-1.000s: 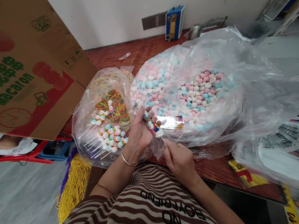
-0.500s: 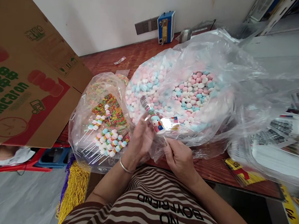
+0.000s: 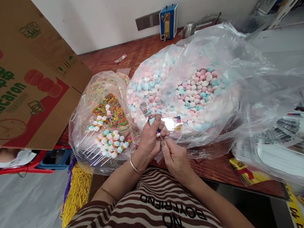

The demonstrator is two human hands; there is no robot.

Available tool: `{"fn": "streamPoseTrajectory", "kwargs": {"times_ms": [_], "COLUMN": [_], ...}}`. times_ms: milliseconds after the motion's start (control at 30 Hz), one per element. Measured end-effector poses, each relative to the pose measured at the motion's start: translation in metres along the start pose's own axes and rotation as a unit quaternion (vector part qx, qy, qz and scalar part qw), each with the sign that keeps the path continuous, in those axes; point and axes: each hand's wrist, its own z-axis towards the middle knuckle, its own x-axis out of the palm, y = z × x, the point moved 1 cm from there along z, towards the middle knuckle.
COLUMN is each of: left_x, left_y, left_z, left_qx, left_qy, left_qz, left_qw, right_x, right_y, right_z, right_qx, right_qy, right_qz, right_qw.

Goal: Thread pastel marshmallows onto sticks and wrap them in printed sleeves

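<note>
The candy skewer in its printed wrapper (image 3: 155, 123) sits just above the bench (image 3: 135, 56) edge, in front of the big bag of pink, white and blue candies (image 3: 196, 89), with the left hand (image 3: 149, 140) closed around the wrapped top and the right hand (image 3: 174, 158) pinching the stick end (image 3: 162, 140) between thumb and forefinger. To do this well, I judge, keep the sleeve straight along the stick and twist at the base without crushing the candies — both grips are narrow, each shut on its own end. Left of it lies the smaller bag with finished skewers (image 3: 107, 142) over cereal rings (image 3: 113, 109), beside the cardboard box (image 3: 24, 81).
</note>
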Motion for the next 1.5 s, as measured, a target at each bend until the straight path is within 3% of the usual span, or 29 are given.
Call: {"fn": "streamPoseTrajectory", "kwargs": {"times_ms": [133, 267, 400, 500, 633, 733, 833, 900, 1000, 1067, 1167, 1200, 1267, 1367, 1500], "left_x": [-0.008, -0.009, -0.003, -0.003, -0.005, -0.007, -0.008, -0.008, -0.007, -0.006, -0.006, -0.006, -0.008, -0.013, -0.017], "left_y": [-0.016, -0.038, -0.025, -0.005, 0.004, 0.001, -0.004, -0.006, -0.008, -0.004, 0.008, 0.013, 0.02, 0.017, -0.006], "left_z": [0.003, 0.014, 0.015, 0.01, 0.004, 0.005, 0.006, 0.005, 0.002, -0.002, -0.009, -0.011, -0.013, -0.009, 0.004], "left_qx": [-0.009, 0.015, -0.014, -0.033, -0.015, 0.009, 0.033, 0.034, 0.032, 0.036, 0.027, 0.02, 0.003, -0.009, 0.026], "left_qy": [0.001, -0.034, -0.038, -0.032, -0.042, -0.069, -0.067, -0.051, -0.018, 0.001, 0.018, 0.021, 0.027, 0.034, 0.008], "left_qz": [-0.007, -0.052, -0.066, -0.055, -0.033, -0.03, -0.021, -0.021, -0.021, -0.007, 0.027, 0.035, 0.037, 0.007, -0.023], "left_qw": [1.0, 0.998, 0.997, 0.997, 0.998, 0.997, 0.997, 0.998, 0.999, 0.999, 0.999, 0.999, 0.999, 0.999, 0.999], "right_x": [-0.007, -0.009, -0.003, 0.001, 0.002, 0.003, 0.001, -0.002, -0.006, -0.004, 0.003, 0.006, 0.008, 0.007, 0.003], "right_y": [-0.001, 0.001, 0.004, 0.002, -0.004, -0.01, -0.013, -0.012, -0.007, -0.003, 0.002, 0.003, 0.003, 0.002, -0.001], "right_z": [-0.001, -0.005, -0.004, -0.002, -0.002, -0.003, -0.004, -0.004, -0.004, -0.003, 0.002, 0.005, 0.009, 0.011, 0.01], "right_qx": [0.073, 0.165, 0.173, 0.14, 0.04, -0.044, -0.097, -0.084, 0.04, 0.152, 0.256, 0.272, 0.284, 0.277, 0.28], "right_qy": [0.056, 0.125, 0.119, 0.08, -0.008, -0.07, -0.072, -0.055, -0.001, 0.046, 0.051, 0.038, 0.02, 0.018, 0.03], "right_qz": [0.146, 0.309, 0.349, 0.276, 0.026, -0.156, -0.216, -0.157, 0.073, 0.272, 0.488, 0.523, 0.549, 0.542, 0.546], "right_qw": [0.985, 0.928, 0.913, 0.948, 0.999, 0.984, 0.969, 0.982, 0.997, 0.949, 0.833, 0.807, 0.786, 0.794, 0.789]}}
